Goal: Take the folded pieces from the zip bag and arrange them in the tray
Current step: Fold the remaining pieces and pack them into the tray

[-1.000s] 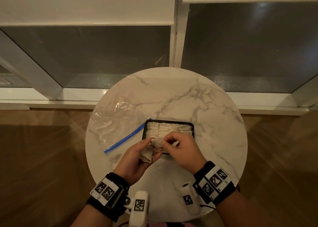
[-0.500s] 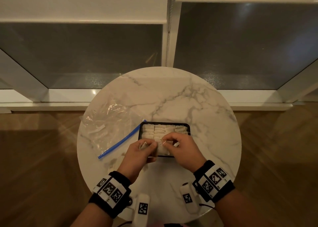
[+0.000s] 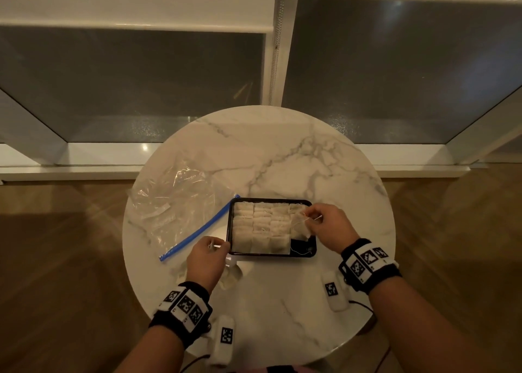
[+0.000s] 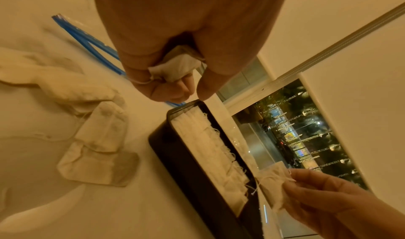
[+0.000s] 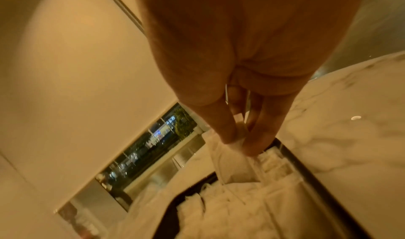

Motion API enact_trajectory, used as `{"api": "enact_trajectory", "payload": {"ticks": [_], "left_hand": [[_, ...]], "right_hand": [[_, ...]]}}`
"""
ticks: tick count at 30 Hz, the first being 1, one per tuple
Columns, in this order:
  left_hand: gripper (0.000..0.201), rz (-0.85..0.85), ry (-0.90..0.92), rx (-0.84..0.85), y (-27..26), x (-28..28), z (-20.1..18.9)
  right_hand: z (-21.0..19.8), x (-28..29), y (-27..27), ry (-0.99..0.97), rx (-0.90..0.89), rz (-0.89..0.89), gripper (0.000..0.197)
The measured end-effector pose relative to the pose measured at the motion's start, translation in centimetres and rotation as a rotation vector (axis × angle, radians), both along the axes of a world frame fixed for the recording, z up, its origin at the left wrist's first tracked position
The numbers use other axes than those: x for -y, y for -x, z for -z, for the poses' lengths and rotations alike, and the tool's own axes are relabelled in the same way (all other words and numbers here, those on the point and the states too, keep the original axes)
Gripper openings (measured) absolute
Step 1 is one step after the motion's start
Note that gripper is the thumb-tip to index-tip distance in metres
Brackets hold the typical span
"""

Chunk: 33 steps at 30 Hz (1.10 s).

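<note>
A black tray [image 3: 313,252] near the table's middle holds rows of white folded pieces [image 3: 261,227]. My right hand [image 3: 324,224] pinches one folded piece [image 3: 300,225] over the tray's right side; the right wrist view shows that piece [image 5: 236,157] hanging from thumb and finger [image 5: 228,131]. Just left of the tray, my left hand [image 3: 210,255] is curled round another folded piece [image 4: 175,67]. The clear zip bag [image 3: 175,208] with a blue strip [image 3: 197,231] lies at the left, a few pieces still inside.
Several loose folded pieces [image 4: 96,147] lie on the marble table [image 3: 282,152] under my left hand. The round table's edge is close on every side, with a window wall behind it. The tray's front right corner [image 3: 303,248] is bare.
My hands have parted. The right hand carried a piece to the tray's right side; the left hand drew back to the tray's left edge with its own piece.
</note>
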<state>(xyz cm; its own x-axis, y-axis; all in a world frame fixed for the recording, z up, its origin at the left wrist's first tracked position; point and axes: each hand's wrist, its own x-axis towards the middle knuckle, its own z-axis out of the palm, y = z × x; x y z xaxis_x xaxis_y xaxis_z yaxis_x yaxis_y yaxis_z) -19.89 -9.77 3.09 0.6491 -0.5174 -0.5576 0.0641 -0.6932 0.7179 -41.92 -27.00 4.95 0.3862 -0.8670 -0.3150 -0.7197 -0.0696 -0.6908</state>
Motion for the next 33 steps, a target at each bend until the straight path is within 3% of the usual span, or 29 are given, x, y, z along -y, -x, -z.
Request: {"api": "enact_trajectory", "payload": {"ticks": [4,10,15,26,33], "left_hand": [[0.024,0.023,-0.068,0.068,-0.3,0.4,1.4],[0.011,0.092,-0.148,0.11,-0.7,0.6,2.9],[0.012,0.118,-0.156,0.114,-0.7,0.6,3.6],[0.008,0.11,-0.138,0.063,-0.8,0.9,4.5],[0.01,0.087,-0.13,0.029,-0.8,1.0,4.6]], "right_hand": [[1.3,0.7,-0.3,-0.002,-0.149,-0.11,0.019],[3.0,1.1,-0.7,0.006,-0.372,-0.218,0.022],[3.6,1.4,-1.3,0.075,-0.512,-0.322,0.025],[5.1,1.1,-2.1,0.17,-0.6,-0.243,0.011],[5.8,1.0,-2.3,0.18,-0.604,-0.24,0.015]]}}
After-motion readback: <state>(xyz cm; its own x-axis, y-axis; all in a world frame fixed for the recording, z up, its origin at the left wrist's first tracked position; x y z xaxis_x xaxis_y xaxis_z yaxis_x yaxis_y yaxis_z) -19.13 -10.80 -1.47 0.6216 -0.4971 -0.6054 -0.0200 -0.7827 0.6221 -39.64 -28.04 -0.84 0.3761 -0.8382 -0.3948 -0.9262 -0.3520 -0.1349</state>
